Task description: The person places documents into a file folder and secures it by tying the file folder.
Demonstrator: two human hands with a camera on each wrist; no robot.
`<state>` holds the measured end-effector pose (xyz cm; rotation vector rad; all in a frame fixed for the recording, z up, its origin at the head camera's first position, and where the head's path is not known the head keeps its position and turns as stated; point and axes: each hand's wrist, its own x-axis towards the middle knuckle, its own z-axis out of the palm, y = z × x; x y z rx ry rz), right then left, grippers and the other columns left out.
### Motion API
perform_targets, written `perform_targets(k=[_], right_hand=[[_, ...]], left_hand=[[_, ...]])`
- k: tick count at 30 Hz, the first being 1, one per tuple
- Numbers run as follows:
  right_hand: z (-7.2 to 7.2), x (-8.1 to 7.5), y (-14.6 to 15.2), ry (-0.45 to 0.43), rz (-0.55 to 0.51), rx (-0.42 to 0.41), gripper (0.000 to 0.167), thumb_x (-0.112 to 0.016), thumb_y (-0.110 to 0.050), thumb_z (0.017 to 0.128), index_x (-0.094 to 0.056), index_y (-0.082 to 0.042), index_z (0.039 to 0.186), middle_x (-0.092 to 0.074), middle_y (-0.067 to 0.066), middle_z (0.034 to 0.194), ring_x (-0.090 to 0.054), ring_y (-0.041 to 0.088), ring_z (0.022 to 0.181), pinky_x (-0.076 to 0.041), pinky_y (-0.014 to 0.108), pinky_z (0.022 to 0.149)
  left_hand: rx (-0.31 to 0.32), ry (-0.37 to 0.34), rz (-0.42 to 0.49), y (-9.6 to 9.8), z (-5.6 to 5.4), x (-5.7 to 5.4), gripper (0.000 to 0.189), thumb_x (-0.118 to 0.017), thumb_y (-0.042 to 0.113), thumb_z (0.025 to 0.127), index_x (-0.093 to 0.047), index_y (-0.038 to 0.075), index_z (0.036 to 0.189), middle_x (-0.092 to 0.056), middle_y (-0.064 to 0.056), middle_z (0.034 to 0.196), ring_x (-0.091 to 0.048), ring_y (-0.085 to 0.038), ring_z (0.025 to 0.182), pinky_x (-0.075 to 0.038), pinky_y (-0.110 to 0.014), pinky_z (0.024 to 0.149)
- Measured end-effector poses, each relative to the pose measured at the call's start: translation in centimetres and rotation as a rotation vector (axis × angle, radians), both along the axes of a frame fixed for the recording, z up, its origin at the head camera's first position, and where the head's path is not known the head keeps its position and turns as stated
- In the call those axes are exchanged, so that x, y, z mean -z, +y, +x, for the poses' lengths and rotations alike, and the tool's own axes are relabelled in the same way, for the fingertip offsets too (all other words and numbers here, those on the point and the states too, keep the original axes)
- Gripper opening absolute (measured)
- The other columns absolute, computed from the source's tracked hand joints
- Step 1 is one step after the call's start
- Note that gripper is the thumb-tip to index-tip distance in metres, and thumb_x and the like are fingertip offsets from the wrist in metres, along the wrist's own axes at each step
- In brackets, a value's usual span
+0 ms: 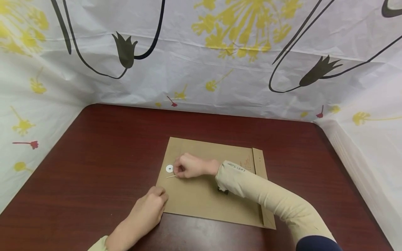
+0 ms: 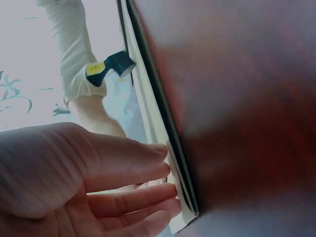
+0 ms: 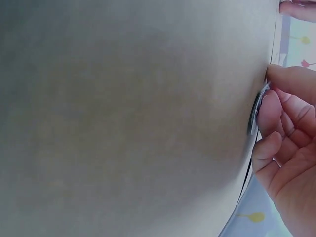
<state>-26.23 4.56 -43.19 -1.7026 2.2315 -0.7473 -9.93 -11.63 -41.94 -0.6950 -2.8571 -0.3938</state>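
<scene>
A flat brown kraft envelope (image 1: 194,198) lies on the table with a white round button (image 1: 169,168) near its left edge. My right hand (image 1: 190,165) is over the envelope just right of this button, thumb and fingers pinching a thin white string (image 1: 171,176) whose loose end sticks out to the left. In the right wrist view, a disc (image 3: 256,111) seen edge-on sits at the fingertips. My left hand (image 1: 150,205) is at the envelope's near left corner. The left wrist view shows its fingers (image 2: 143,202) fairly straight, with their tips against the envelope's edge.
The dark red wooden table (image 1: 78,174) surrounds the envelope. A patterned white cloth (image 1: 201,80) hangs along the back and sides. A small dark device with a yellow label (image 2: 111,66) is strapped to the right sleeve. Red print (image 1: 248,162) shows near the envelope's folded right end.
</scene>
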Motion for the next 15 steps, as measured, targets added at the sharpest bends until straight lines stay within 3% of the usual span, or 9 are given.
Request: perform_targets(k=[7, 15], right_hand=[[0.1, -0.1, -0.6, 0.004, 0.036, 0.009, 0.014, -0.064, -0.002, 0.081, -0.06, -0.012, 0.071, -0.05, -0.007, 0.07, -0.045, 0.0, 0.064, -0.037, 0.011, 0.058], [0.2, -0.2, -1.6, 0.035, 0.021, 0.024, 0.016, -0.062, -0.001, 0.082, -0.061, -0.012, 0.071, -0.053, -0.006, 0.07, -0.045, 0.001, 0.064, -0.037, 0.011, 0.058]], left_hand=[[0.026, 0.093, -0.048, 0.2, 0.6, 0.5, 0.018, -0.065, -0.014, 0.067, -0.058, 0.002, 0.067, -0.046, -0.003, 0.075, -0.047, -0.016, 0.069, -0.048, -0.026, 0.046], [0.013, 0.112, -0.081, 0.5, 0.7, 0.6, 0.02, -0.064, -0.016, 0.059, -0.058, 0.0, 0.069, -0.049, -0.006, 0.074, -0.048, -0.02, 0.07, -0.05, -0.029, 0.051]])
